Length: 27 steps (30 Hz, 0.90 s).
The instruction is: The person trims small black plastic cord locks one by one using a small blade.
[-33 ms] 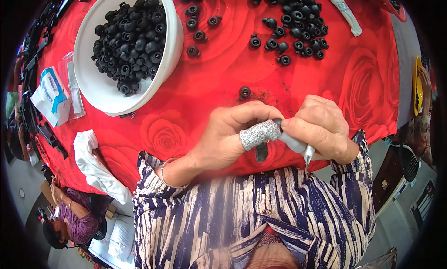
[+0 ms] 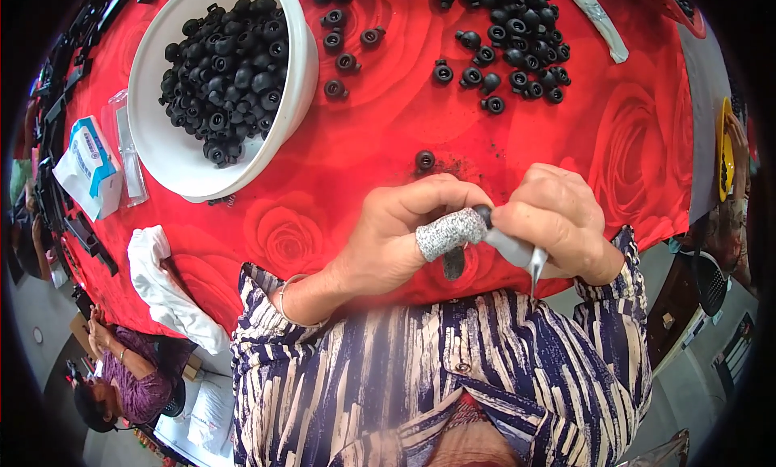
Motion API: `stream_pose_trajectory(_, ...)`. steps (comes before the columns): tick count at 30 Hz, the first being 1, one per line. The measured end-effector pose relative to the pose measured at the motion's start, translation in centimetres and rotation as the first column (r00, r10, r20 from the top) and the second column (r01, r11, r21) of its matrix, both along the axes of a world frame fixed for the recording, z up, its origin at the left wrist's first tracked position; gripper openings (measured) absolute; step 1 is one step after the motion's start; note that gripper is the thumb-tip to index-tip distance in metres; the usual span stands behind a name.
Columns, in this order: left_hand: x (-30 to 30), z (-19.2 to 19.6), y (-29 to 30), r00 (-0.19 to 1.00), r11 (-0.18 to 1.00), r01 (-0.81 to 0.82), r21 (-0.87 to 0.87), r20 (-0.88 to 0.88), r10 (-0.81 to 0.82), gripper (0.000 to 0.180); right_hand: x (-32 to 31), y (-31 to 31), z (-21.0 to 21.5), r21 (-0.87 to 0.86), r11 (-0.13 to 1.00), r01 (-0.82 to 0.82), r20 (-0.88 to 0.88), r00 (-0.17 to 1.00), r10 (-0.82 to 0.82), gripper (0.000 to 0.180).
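Observation:
My left hand (image 2: 396, 228), its thumb wrapped in a speckled grey finger sleeve (image 2: 449, 234), pinches a small round black part (image 2: 483, 215) between thumb and index finger. My right hand (image 2: 558, 224) is closed close against that part, with a pale grey cover on its thumb. From the right fist a slim pen-shaped tool (image 2: 537, 265) sticks out, its thin tip pointing toward my shirt; the rest of it is hidden by the fingers. A single black part (image 2: 425, 160) lies on the red cloth (image 2: 372, 143) just beyond my hands, beside dark crumbs.
A white bowl (image 2: 305, 79) heaped with black parts stands at far left. Loose black parts (image 2: 517, 38) spread across the far side. A white cloth sleeve (image 2: 166, 289), a tissue pack (image 2: 89, 168) and a clear plastic case (image 2: 132, 160) lie left. Another person (image 2: 129, 370) sits at lower left.
My right hand has shifted slightly right, away from the left fingertips, and more of the black part shows. The left hand stays almost still.

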<state>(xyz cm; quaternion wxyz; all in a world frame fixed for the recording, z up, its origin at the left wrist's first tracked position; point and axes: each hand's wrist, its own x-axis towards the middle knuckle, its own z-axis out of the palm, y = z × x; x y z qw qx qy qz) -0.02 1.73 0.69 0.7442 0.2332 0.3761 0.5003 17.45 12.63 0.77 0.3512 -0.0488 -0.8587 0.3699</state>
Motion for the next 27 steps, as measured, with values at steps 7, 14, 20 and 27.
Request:
stream_pose_trajectory(7, -0.2, -0.1, 0.1, 0.987, 0.997, -0.023, 0.073, -0.156, 0.034, 0.023, 1.2, 1.7, 1.6, -0.585, 0.811, 0.006, 0.284, 0.938, 0.198, 0.042)
stream_pose_trajectory(14, -0.3, -0.1, -0.1, 0.994, 1.0, -0.007, 0.018, -0.106, 0.009, 0.02, 0.6, 1.5, 1.9, -0.515, 0.853, 0.077, 0.4, 0.902, 0.16, 0.02)
stream_pose_trajectory(20, 0.0, -0.4, -0.1, 0.979, 0.99, -0.014, 0.137, -0.201, 0.042, 0.02, 0.5, 1.0, 0.8, -0.399, 0.914, 0.071, 0.356, 0.931, 0.083, 0.022)
stream_pose_trajectory(27, 0.0, -0.2, -0.1, 0.977, 0.996, 0.007, 0.092, -0.211, 0.012, 0.022, 0.5, 1.0, 0.8, -0.341, 0.938, 0.054, 0.362, 0.929, 0.078, 0.023)
